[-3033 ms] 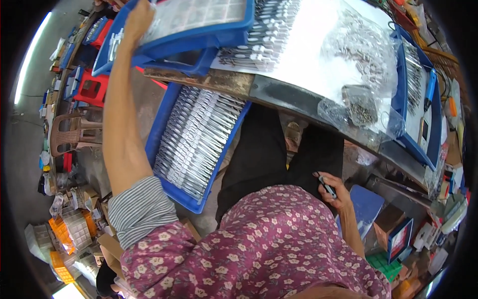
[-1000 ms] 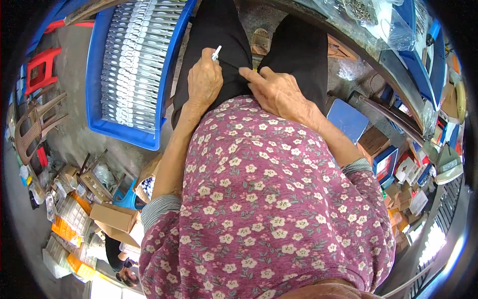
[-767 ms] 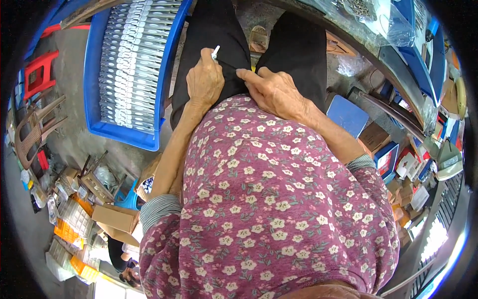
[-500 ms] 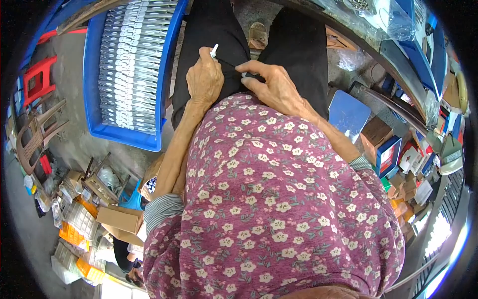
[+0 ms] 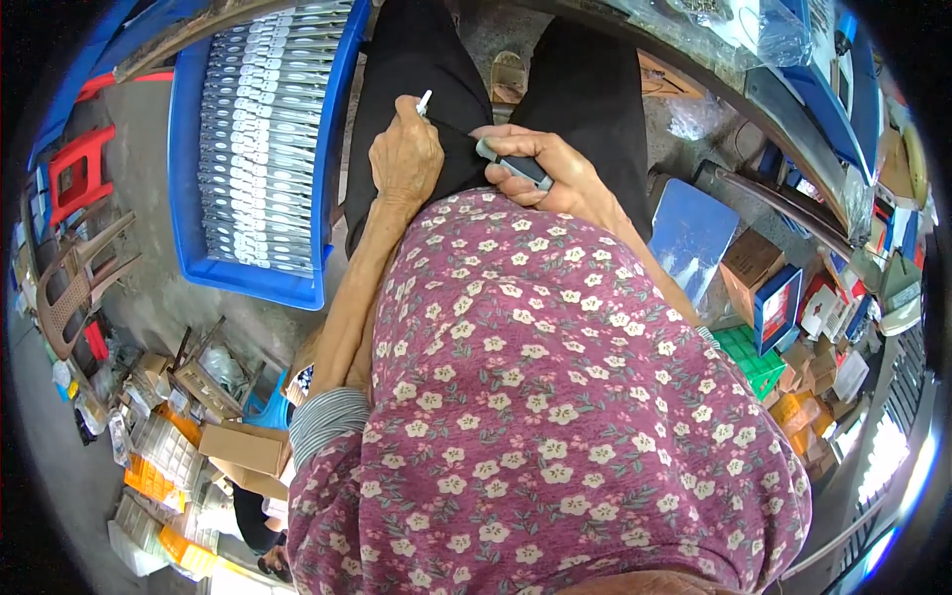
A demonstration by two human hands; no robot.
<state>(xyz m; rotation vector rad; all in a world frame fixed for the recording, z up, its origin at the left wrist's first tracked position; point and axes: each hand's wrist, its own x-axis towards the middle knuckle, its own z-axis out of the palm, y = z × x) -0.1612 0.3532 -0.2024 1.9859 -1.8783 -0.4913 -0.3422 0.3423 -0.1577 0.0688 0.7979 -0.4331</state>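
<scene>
Above my black-trousered lap, my left hand point(image 5: 405, 159) is closed with its back up. A small white narrow piece point(image 5: 424, 102) sticks out past its thumb and forefinger; the rest is hidden in the fist. My right hand point(image 5: 550, 169) is wrapped round a short grey and black object point(image 5: 522, 169) shaped like a small handle, whose kind I cannot make out. Its grey end points toward the left hand, and the two hands are apart. To the left, a blue tray point(image 5: 248, 276) holds rows of slim grey pieces with white oval-marked parts point(image 5: 250, 149).
A worn bench edge point(image 5: 764, 109) runs along the far right, with a blue tray point(image 5: 833, 109) on it. A blue panel point(image 5: 689, 233) stands low at right near cardboard boxes point(image 5: 749, 260). Left are a red stool point(image 5: 84, 171) and a brown chair point(image 5: 74, 288). Another person point(image 5: 256, 516) is at lower left.
My right hand has turned and drawn slightly nearer my body, so the grey and black object now shows plainly. The left hand has barely moved and keeps the white piece.
</scene>
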